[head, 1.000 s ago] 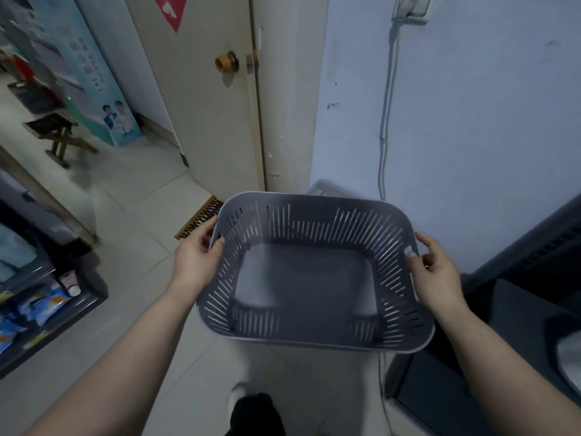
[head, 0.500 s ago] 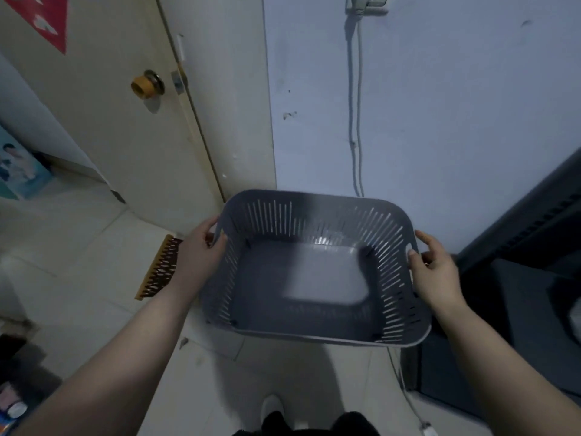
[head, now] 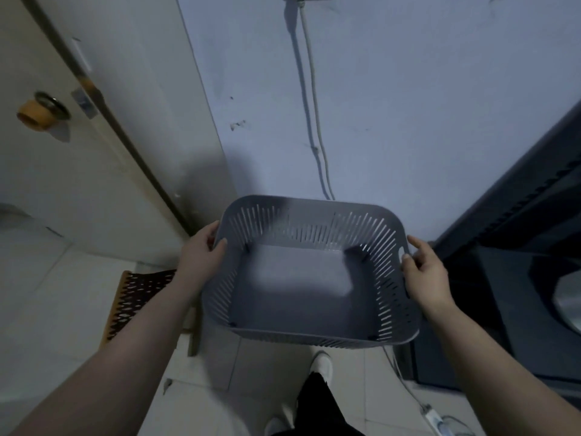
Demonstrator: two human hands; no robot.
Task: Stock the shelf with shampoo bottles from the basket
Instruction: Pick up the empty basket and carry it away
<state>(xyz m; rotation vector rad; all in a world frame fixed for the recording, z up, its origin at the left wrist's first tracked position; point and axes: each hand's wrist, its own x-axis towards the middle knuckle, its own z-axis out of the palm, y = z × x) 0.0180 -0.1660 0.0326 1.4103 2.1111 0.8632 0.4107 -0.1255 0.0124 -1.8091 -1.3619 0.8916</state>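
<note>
My left hand (head: pixel 201 259) and right hand (head: pixel 424 272) grip the basket (head: pixel 314 335) by its side rims. It looks empty. I should carry it level and set it down gently.

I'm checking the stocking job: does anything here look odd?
Yes: the grey slotted plastic basket, gripped at its sides by the left hand and right hand, is empty; no shampoo bottles show in it.

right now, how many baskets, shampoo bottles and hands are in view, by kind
grey slotted plastic basket: 1
shampoo bottles: 0
hands gripping the basket's sides: 2 (left hand, right hand)
total: 3
</note>
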